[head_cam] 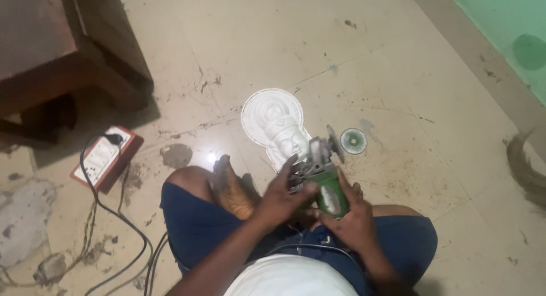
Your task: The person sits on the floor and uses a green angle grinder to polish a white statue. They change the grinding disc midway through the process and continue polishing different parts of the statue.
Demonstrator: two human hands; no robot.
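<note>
Both our hands grip the green angle grinder [325, 185] over our lap: left hand [282, 196] closed at its metal head, right hand [351, 216] wrapping the body. Heavy, rigid; hold the body. Beyond: white plaster mask [277, 125], fragile; loose disc [353, 141]; extension board [104, 157].

Both hands gripped a green angle grinder [325, 182], left hand [284, 194] near its head, right hand [351, 216] on the body, above a white plaster bust [278, 125].
</note>
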